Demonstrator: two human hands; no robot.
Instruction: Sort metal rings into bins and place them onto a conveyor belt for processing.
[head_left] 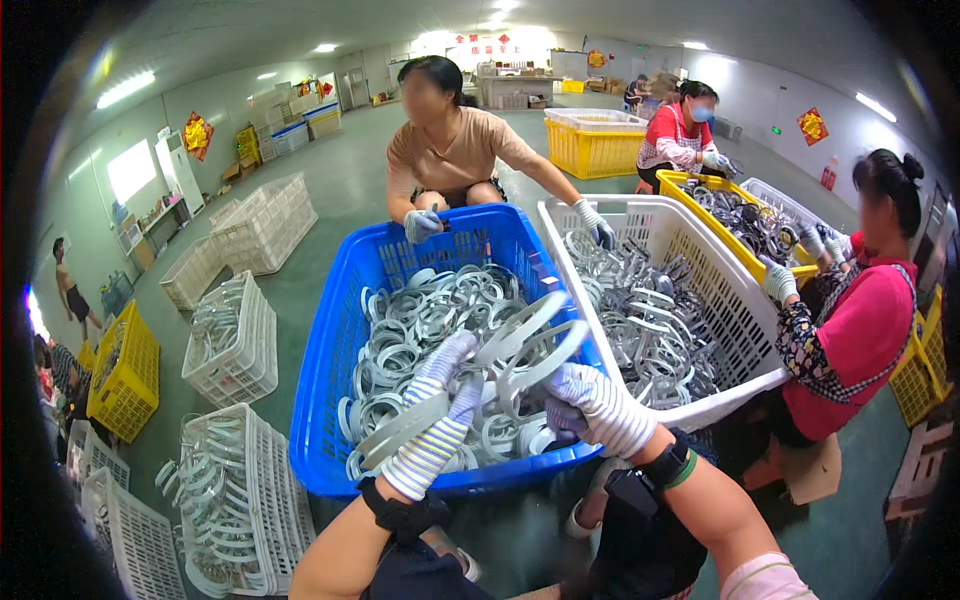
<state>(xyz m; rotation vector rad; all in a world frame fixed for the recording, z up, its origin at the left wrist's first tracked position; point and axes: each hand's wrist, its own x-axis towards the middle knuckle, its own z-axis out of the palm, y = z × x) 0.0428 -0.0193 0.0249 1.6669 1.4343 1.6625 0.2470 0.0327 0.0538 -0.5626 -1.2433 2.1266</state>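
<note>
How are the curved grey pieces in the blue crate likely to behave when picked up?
The curved grey pieces seem stiff: those at the left hand and right hand stand out without sagging. They look fairly light, being thin bands around open space. One may snag on others, since loops overlap in the blue crate.

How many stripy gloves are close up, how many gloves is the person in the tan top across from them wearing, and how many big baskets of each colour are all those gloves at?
Striped gloves close up: 2
Gloves on the person across: 2
Blue basket: 1
White basket: 1
Total: 6
</note>
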